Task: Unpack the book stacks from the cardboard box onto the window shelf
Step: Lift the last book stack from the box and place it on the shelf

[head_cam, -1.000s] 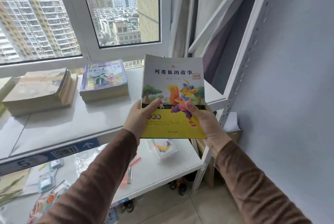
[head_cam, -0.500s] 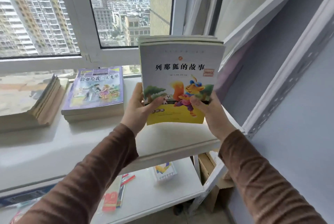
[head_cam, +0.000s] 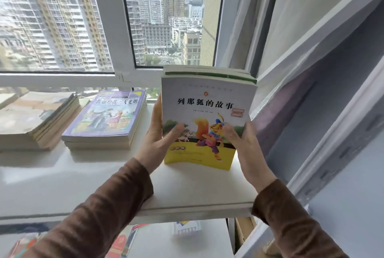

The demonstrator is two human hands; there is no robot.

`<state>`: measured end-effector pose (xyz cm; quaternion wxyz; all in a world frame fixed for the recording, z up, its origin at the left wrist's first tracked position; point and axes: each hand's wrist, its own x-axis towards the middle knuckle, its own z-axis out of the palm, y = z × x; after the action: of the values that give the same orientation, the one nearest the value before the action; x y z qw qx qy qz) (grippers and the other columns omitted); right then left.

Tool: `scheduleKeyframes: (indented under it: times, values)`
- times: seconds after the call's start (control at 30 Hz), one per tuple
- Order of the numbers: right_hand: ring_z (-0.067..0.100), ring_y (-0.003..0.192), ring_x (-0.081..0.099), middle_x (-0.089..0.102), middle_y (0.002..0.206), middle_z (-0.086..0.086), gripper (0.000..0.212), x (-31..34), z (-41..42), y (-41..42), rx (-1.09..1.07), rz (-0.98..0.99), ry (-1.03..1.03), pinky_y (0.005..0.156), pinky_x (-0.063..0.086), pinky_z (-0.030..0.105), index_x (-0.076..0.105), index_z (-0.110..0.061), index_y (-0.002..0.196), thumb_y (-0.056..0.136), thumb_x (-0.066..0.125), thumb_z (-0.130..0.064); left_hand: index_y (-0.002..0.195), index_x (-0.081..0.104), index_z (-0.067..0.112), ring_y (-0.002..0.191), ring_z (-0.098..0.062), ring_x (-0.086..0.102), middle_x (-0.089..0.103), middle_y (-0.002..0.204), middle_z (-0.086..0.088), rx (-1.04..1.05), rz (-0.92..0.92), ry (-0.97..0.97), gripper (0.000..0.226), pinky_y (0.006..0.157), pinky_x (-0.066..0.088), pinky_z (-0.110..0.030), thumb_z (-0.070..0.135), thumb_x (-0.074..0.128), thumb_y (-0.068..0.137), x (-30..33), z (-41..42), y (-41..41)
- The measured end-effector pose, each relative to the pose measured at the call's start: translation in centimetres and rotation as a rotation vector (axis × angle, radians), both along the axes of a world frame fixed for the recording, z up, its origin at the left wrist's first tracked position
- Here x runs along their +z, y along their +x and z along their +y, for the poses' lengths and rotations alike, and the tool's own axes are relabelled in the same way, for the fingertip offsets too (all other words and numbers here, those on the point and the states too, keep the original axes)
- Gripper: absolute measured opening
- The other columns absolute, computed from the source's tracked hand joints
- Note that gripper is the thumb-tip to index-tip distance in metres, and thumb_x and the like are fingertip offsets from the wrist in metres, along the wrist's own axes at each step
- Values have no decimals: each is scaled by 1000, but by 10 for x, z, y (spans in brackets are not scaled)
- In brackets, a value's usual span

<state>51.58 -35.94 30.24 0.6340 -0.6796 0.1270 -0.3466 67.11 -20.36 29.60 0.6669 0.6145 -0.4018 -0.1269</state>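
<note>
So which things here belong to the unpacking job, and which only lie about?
Job: held books, left hand, right hand, window shelf, purple stack, tan stack, cardboard box.
Lying about: packets on the lower shelf.

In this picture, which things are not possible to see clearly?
- Head view: fingers of the left hand and right hand are behind the yellow book stack.
- The leftmost stack is blurred, its cover unreadable.
- The cardboard box is mostly hidden under the window shelf.

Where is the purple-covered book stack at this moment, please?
In the head view, the purple-covered book stack lies flat on the window shelf, left of the left hand, beside the tan stack.
</note>
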Motion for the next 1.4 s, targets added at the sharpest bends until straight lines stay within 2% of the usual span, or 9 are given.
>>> scheduleKeyframes:
  times: [0.13,0.3,0.4,0.5,0.67,0.97,1.2,1.33,1.4]
  values:
    - [13,87,77,79,98,-10,48,-15,1,0,-37,44,-105,75,62,29,49,-30,127,90,75,-12,152,16,-2,87,-1,71,73,94,16,35,-82,91,79,72,57,-20,9,65,92,-12,3,-3]
    - [-18,106,58,61,122,-20,68,-36,-10,-12,-50,269,-281,85,42,1,38,-45,128,85,81,-14,151,13,-12,107,12,63,63,113,16,-9,-213,202,85,87,48,-7,-6,69,87,-22,13,4]
    - [-5,125,54,56,136,-22,82,-44,-17,-15,-21,409,-323,104,41,19,23,-68,131,80,81,-39,149,11,-16,112,19,57,55,122,15,-7,-303,223,88,91,42,-2,-6,70,86,-26,14,10]
    - [7,128,59,61,139,-16,84,-54,-24,-14,20,458,-285,113,44,43,30,-52,145,77,81,-49,152,8,-11,112,23,54,53,126,16,6,-328,223,90,91,39,1,-2,70,87,-25,10,8]
    - [1,121,62,67,131,-14,61,-32,-23,-1,26,315,-198,104,49,28,50,-46,132,86,81,-21,159,12,19,122,-9,61,57,139,-5,-70,-72,171,90,99,53,-31,13,69,89,-16,-2,22]
    - [14,54,66,70,66,0,11,-5,-44,59,80,421,501,62,53,31,69,-10,97,87,72,-7,110,60,13,37,-3,59,65,69,-1,25,472,392,19,35,44,-14,2,62,94,10,-44,57]
    - [21,60,63,69,69,7,8,-9,-51,74,99,524,615,71,58,41,68,-10,90,86,74,-6,110,67,19,49,-9,60,68,78,0,99,349,699,31,42,43,-14,34,76,85,3,-54,90]
    - [22,59,65,71,66,7,14,-10,-54,79,76,554,581,83,57,47,69,-9,93,83,79,-9,119,71,7,96,-27,73,75,109,-11,97,244,766,47,90,59,-36,32,82,80,8,-54,99]
    - [25,76,66,73,83,9,34,-10,-51,82,28,597,476,85,51,43,70,-8,105,76,84,-17,120,71,7,97,-27,72,74,110,-10,104,231,795,47,83,58,-34,31,82,81,12,-52,98]
